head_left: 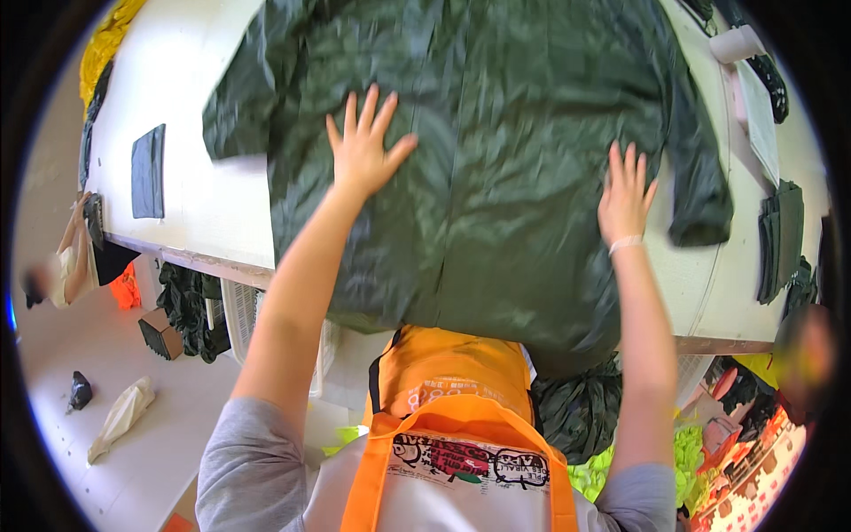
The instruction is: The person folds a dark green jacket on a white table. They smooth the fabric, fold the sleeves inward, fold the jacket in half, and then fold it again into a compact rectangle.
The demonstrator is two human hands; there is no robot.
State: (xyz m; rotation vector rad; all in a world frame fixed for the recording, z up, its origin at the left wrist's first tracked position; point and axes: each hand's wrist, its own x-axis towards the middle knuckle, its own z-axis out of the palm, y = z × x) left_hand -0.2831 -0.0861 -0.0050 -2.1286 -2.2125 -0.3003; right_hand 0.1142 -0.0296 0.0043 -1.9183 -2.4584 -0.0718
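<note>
A dark green raincoat-like jacket (pixel 523 213) lies spread over a white table (pixel 213 199), its sleeves out to both sides and its lower edge hanging over the near side. Flat on the left half of the jacket rests my left hand (pixel 363 151), fingers spread. My right hand (pixel 626 199) lies near the jacket's right edge, beside the right sleeve, with its fingers stretched out. Neither hand grips anything. Wrinkles run across the fabric, and its upper end is cut off by the picture's edge.
A small folded dark cloth (pixel 148 172) lies on the table at left. Folded dark green fabric (pixel 780 241) sits at the right edge, below a white roll (pixel 737 43). Under the table are a white basket (pixel 239 310) and yellow-green garments (pixel 687 461). People stand at both sides.
</note>
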